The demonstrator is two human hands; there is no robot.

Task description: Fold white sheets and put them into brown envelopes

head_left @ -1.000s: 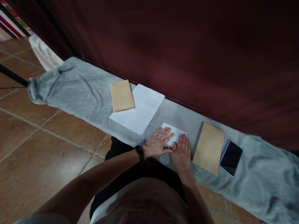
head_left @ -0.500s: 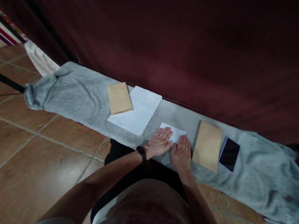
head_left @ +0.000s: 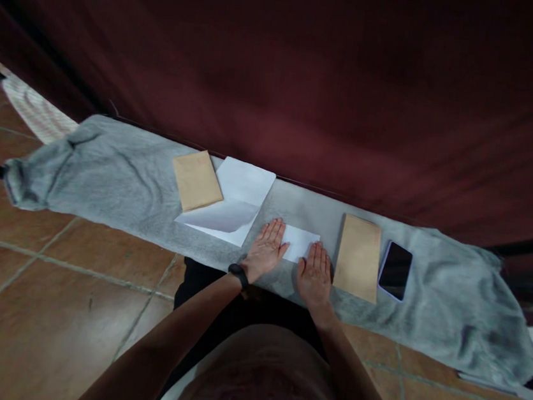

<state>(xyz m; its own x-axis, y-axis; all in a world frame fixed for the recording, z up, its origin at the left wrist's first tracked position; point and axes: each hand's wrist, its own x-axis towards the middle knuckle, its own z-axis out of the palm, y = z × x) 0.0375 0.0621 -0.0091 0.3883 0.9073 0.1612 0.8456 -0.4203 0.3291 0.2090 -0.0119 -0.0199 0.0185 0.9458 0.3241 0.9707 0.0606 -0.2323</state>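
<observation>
A small white folded paper (head_left: pixel 297 243) lies flat on the grey cloth in front of me. My left hand (head_left: pixel 265 249) rests palm down with fingers stretched at the paper's left end. At its right end lies my right hand (head_left: pixel 314 276), also flat, fingertips over the edge. To the left is a stack of white sheets (head_left: pixel 246 185), its top sheet curling up along the near side. Brown envelopes (head_left: pixel 197 180) sit partly over that stack. Just right of my right hand is another pile of brown envelopes (head_left: pixel 358 259).
A phone (head_left: pixel 396 270) with a pale purple case lies right of the envelopes. The grey cloth (head_left: pixel 129 178) covers a long narrow surface. A dark red curtain (head_left: pixel 280 79) hangs along its far side. Tiled floor (head_left: pixel 41 322) shows below.
My left hand has slid left across the folded paper to its left end, uncovering more of it. The top white sheet's near edge has lifted and curled. The whole view has shifted slightly.
</observation>
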